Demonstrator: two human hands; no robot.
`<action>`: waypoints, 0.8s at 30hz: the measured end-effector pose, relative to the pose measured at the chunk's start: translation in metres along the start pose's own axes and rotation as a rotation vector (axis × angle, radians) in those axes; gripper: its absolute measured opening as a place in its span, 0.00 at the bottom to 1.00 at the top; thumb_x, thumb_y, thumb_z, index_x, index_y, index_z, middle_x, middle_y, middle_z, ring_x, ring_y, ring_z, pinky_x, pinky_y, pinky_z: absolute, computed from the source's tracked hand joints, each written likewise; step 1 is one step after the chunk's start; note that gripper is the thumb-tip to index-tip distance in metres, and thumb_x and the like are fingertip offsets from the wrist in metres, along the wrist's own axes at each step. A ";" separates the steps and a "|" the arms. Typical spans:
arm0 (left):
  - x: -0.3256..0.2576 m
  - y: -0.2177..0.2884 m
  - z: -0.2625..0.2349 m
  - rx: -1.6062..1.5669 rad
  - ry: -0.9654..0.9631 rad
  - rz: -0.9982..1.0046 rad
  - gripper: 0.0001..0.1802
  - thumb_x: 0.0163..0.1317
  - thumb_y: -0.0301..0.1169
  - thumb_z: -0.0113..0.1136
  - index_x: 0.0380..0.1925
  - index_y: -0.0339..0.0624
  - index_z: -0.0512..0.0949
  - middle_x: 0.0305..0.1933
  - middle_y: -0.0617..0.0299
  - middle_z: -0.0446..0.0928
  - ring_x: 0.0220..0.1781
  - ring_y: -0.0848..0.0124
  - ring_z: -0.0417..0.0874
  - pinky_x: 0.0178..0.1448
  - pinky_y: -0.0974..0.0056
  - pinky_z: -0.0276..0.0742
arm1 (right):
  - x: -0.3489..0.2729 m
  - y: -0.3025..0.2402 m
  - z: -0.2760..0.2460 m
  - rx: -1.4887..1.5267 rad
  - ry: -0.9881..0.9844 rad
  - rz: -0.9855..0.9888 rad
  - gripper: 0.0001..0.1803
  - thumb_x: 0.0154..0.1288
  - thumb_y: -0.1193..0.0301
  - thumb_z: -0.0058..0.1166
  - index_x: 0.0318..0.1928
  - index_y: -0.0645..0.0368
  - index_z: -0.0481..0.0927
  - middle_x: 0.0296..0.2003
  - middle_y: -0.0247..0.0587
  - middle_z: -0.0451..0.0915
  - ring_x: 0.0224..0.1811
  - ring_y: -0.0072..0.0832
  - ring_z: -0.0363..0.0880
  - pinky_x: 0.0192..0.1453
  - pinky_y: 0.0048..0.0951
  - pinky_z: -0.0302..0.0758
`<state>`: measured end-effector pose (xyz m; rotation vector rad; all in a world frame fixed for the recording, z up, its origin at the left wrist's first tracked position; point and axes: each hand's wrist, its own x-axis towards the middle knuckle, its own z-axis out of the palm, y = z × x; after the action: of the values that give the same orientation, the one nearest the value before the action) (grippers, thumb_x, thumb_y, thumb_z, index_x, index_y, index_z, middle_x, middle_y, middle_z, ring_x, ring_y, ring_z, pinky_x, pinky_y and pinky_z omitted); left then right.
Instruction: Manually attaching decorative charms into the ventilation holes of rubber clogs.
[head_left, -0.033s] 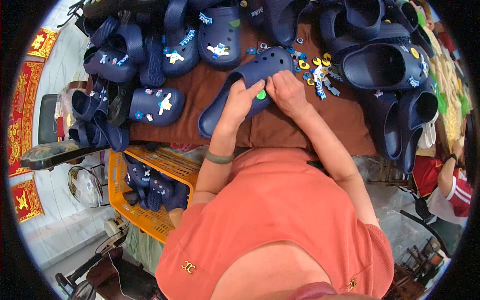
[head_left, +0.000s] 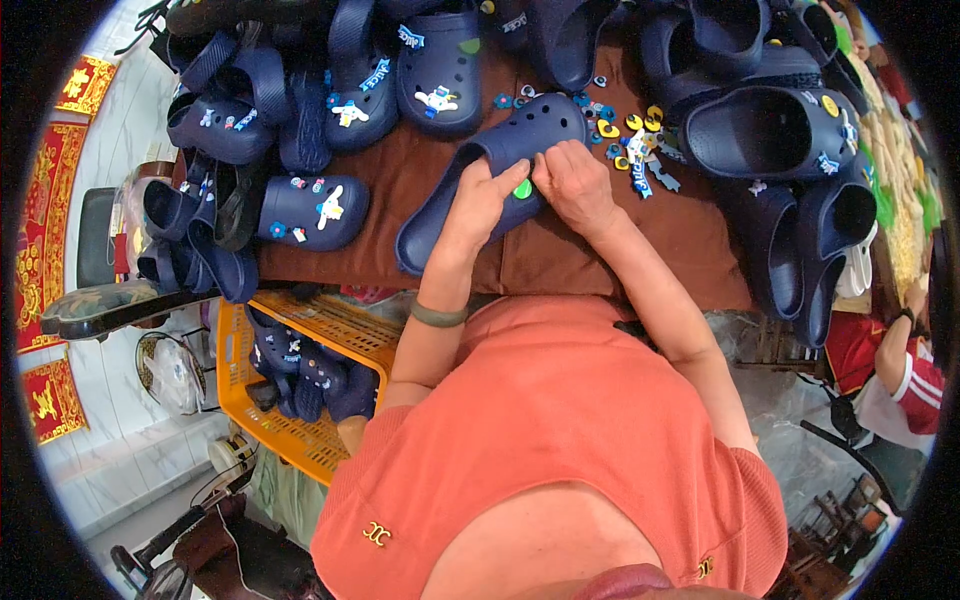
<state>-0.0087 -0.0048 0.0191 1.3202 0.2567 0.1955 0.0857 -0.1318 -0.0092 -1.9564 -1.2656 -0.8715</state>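
Observation:
A navy clog (head_left: 425,230) lies slanted on the brown cloth (head_left: 385,215), its toe pointing up and right. My left hand (head_left: 480,200) grips its upper, fingers inside the opening and thumb on top. By that thumb, a round green charm (head_left: 522,188) sits on the upper. My right hand (head_left: 575,185) is closed against the clog's side, close to the left thumb; whatever its fingertips pinch is hidden. Beyond it are scattered small charms: yellow round ones (head_left: 634,122), blue flower ones (head_left: 503,101) and a white-and-blue figure (head_left: 638,165).
More navy clogs with charms stand at left (head_left: 315,213) and right (head_left: 750,135). Below the table's left side, an orange crate (head_left: 300,455) holds further clogs. Beside it is a padded seat (head_left: 120,303). Another person's arm (head_left: 893,345) shows at far right.

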 end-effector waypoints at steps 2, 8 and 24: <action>0.000 0.000 -0.002 0.005 -0.014 -0.012 0.15 0.66 0.29 0.56 0.50 0.33 0.77 0.48 0.64 0.79 0.47 0.76 0.78 0.54 0.68 0.73 | 0.002 -0.003 -0.001 -0.005 -0.008 0.001 0.13 0.54 0.74 0.61 0.24 0.56 0.67 0.22 0.39 0.67 0.26 0.36 0.71 0.29 0.35 0.72; 0.001 -0.002 -0.005 -0.012 0.013 0.019 0.15 0.66 0.34 0.60 0.48 0.37 0.79 0.44 0.65 0.80 0.43 0.77 0.79 0.49 0.68 0.75 | 0.004 -0.010 -0.003 -0.040 0.035 0.013 0.14 0.56 0.71 0.63 0.25 0.56 0.68 0.24 0.39 0.67 0.27 0.35 0.71 0.28 0.34 0.72; 0.001 0.007 -0.006 -0.133 -0.050 -0.164 0.12 0.66 0.36 0.60 0.40 0.37 0.80 0.38 0.67 0.79 0.38 0.79 0.77 0.44 0.70 0.73 | 0.002 0.000 -0.009 0.123 0.005 -0.042 0.15 0.53 0.74 0.64 0.21 0.55 0.67 0.21 0.37 0.66 0.22 0.33 0.71 0.24 0.34 0.70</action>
<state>-0.0098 0.0028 0.0244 1.1648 0.3032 0.0402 0.0850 -0.1380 -0.0020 -1.8358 -1.3305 -0.7988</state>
